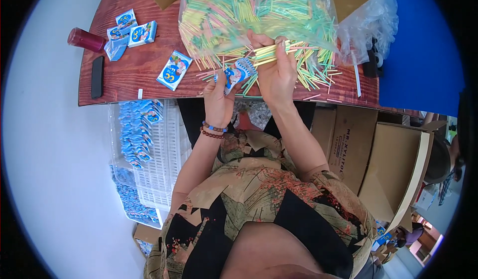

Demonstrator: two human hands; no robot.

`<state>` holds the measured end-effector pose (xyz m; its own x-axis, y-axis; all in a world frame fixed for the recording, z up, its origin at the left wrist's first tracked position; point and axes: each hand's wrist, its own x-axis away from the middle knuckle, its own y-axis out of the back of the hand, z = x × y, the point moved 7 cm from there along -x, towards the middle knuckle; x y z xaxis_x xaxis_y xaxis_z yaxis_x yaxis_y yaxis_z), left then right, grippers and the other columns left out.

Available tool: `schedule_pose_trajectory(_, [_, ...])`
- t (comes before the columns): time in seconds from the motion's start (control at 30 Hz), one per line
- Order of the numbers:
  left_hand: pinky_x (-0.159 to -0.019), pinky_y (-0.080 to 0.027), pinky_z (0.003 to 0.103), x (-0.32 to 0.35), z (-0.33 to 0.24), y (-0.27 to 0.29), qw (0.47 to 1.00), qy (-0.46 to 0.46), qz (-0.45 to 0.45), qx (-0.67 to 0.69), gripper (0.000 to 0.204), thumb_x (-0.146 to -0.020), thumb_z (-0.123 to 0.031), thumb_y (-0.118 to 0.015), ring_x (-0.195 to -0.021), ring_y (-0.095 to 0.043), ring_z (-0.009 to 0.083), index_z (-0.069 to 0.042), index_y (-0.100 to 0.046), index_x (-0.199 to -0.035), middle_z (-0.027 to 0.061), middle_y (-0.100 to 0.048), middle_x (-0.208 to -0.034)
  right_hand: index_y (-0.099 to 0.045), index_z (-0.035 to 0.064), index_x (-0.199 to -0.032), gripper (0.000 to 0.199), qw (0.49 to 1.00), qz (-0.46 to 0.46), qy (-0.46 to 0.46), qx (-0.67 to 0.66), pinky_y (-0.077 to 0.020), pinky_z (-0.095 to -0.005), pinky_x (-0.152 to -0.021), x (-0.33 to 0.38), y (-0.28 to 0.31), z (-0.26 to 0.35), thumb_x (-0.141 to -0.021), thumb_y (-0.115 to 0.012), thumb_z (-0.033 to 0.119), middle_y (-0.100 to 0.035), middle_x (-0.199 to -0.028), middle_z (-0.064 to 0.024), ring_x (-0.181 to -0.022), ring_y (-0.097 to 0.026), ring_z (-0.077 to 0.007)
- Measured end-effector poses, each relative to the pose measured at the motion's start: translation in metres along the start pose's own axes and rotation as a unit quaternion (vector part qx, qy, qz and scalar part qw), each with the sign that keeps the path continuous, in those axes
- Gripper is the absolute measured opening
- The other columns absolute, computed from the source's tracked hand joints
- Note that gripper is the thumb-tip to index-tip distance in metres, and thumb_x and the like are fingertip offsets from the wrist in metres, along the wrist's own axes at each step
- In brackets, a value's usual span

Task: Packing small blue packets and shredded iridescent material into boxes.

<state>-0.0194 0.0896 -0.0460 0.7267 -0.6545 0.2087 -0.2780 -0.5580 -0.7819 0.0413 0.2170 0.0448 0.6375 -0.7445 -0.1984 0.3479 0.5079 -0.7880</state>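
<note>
Far left on the wooden table (pixel 149 60): a dark red cylinder (pixel 85 39) lies on its side, with a flat black bar (pixel 97 76) just below it near the table edge. Beside them, a small cluster of blue-and-white packets (pixel 130 32) is seen, and one single packet (pixel 174 70) lies apart, nearer the middle. Below the table edge, a white slatted crate (pixel 164 164) carries a row of many more blue packets (pixel 139 132).

Centre: the left hand (pixel 218 100), beaded bracelets at the wrist, is closed around an open blue-and-white pouch (pixel 238 74), pinched at its lower end with the mouth turned toward the sticks. The right hand (pixel 276 70) is clenched on a small bundle of thin sticks (pixel 271 51) — yellow and green, held level, tips toward the pouch mouth.

Behind and right: a clear plastic bag (pixel 259 10) full of pastel sticks, more of them spilled loose (pixel 318 70) across the wood. Crumpled clear film (pixel 368 25) lies at the far right; cardboard boxes (pixel 393 154) stand below.

Handling, as judged: the sticks are taken to be very light, stiff and thin, prone to slip and fan out — best gripped mid-length, bunched tight. The pouch is judged soft and slick; it is best held by its edges.
</note>
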Motion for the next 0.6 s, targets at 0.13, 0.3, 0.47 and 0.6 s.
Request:
schedule_pose_trajectory(0.13, [-0.081, -0.052, 0.033, 0.0, -0.002, -0.001, 1.0, -0.008, -0.012, 0.001, 0.021, -0.097, -0.021, -0.053, -0.089, -0.063, 0.0134, -0.004, -0.065, -0.097, 0.0044, -0.067, -0.098, -0.045, 0.0054, -0.104, 0.015, 1.0, 0.01, 0.012, 0.005, -0.0296, -0.0489, -0.108, 0.003, -0.008, -0.005, -0.1, -0.037, 0.018, -0.06, -0.11, -0.0223, -0.122, -0.047, -0.0391])
schedule_pose_trajectory(0.3, [-0.081, -0.052, 0.032, -0.001, -0.004, -0.002, 1.0, -0.026, -0.014, 0.009, 0.019, -0.096, -0.019, -0.054, -0.089, -0.063, 0.0134, -0.004, -0.065, -0.097, 0.0051, -0.067, -0.098, -0.044, 0.0064, -0.102, 0.013, 0.998, 0.0, 0.019, 0.052, -0.0312, -0.0484, -0.105, 0.011, -0.015, -0.01, -0.1, -0.038, 0.018, -0.061, -0.111, -0.0223, -0.122, -0.048, -0.0368])
schedule_pose_trajectory(0.47, [-0.081, -0.053, 0.032, -0.004, -0.005, -0.004, 0.999, -0.038, -0.02, 0.034, 0.018, -0.096, -0.017, -0.054, -0.088, -0.064, 0.0137, -0.003, -0.065, -0.098, 0.0057, -0.067, -0.098, -0.045, 0.0073, -0.102, 0.011, 0.993, 0.019, 0.048, 0.11, -0.0311, -0.0469, -0.105, 0.016, -0.012, -0.014, -0.1, -0.039, 0.016, -0.06, -0.115, -0.0223, -0.126, -0.045, -0.0344])
schedule_pose_trajectory(0.6, [-0.083, -0.053, 0.033, -0.004, -0.007, -0.012, 0.998, -0.047, -0.024, 0.024, 0.018, -0.096, -0.016, -0.053, -0.09, -0.064, 0.0148, -0.003, -0.064, -0.098, 0.0058, -0.067, -0.098, -0.046, 0.0078, -0.103, 0.01, 0.985, 0.007, 0.055, 0.163, -0.0301, -0.0451, -0.106, 0.018, -0.008, -0.016, -0.099, -0.04, 0.015, -0.055, -0.124, -0.0218, -0.13, -0.04, -0.0326])
